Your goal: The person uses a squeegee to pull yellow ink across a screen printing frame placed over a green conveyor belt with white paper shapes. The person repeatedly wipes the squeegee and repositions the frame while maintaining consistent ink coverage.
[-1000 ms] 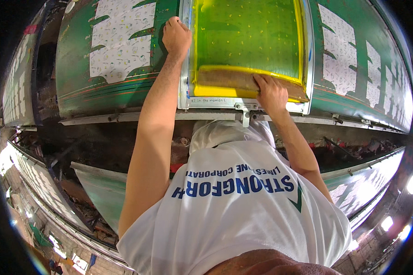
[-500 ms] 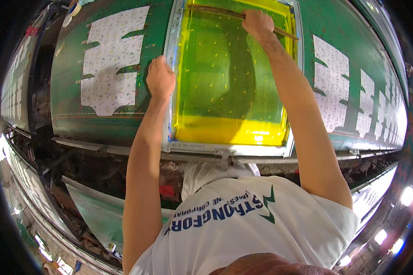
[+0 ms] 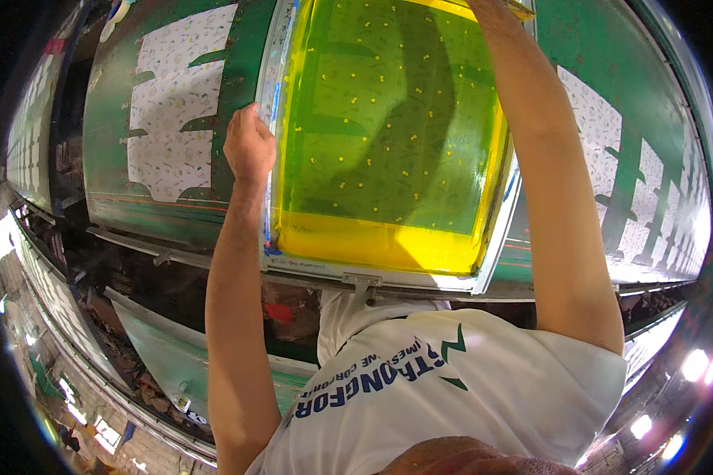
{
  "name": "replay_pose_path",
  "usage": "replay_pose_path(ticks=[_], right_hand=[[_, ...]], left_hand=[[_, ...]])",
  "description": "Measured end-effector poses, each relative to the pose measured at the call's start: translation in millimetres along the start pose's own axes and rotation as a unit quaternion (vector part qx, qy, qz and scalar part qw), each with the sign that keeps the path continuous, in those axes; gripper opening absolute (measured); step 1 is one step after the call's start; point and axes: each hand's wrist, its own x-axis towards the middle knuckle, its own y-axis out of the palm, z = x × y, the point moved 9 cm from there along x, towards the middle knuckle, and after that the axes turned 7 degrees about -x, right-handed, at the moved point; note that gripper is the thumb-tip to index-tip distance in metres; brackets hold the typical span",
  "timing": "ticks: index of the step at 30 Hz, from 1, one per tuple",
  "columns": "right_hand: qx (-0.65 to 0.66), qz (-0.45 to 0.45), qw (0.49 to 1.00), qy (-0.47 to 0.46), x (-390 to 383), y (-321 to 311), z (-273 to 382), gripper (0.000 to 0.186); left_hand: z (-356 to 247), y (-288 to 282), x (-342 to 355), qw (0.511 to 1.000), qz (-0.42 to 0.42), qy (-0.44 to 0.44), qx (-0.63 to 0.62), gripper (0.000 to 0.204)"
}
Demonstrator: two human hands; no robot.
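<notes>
Silver metal meets the left hand point(image 3: 249, 146), whose fingers are curled closed on the left rail of a frame point(image 3: 420, 280). The right hand is cut off by the upper border, so how open it is and what it has hold of cannot be told; its forearm point(image 3: 539, 95) crosses the frame's right side, and a yellow-edged piece point(image 3: 523, 9), too cropped to name, shows just beside the wrist.

Stretched inside the frame is a translucent yellow-green mesh point(image 3: 404, 142), brighter along its margins, with a wide yellow band at the end nearest the person. Small yellow marks speckle it, and a dark shadow crosses its middle. A metal bracket point(image 3: 363, 279) sits at the near rail.

The frame lies on a green counter point(image 3: 150, 218), at its near edge. To the left is a white patterned sheet point(image 3: 174, 95) with notches; to the right, similar sheets point(image 3: 590, 131) run in a row. Below spreads the person's white shirt point(image 3: 428, 412) with blue lettering.
</notes>
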Motion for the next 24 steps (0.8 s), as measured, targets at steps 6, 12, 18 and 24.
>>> replay_pose_path(ticks=[6,12,18,24], right_hand=[[-0.016,0.044,0.999,0.014,-87.1,1.4,53.5,0.030],[-0.008,0.057,0.998,-0.011,-266.3,-9.6,146.2,0.029],[0.038,0.124,0.991,0.033,-429.3,-6.0,229.9,0.035],[0.057,0.067,0.993,0.074,-504.3,-11.7,269.3,0.036]], left_hand=[[-0.7,3.0,1.5,1.000,0.018,0.014,0.009,0.022],[5.5,5.4,-1.2,0.999,-0.003,0.031,-0.012,0.018],[11.2,10.2,0.4,0.998,-0.010,0.036,-0.042,0.024],[9.8,7.7,-2.9,0.999,0.022,0.019,-0.035,0.046]])
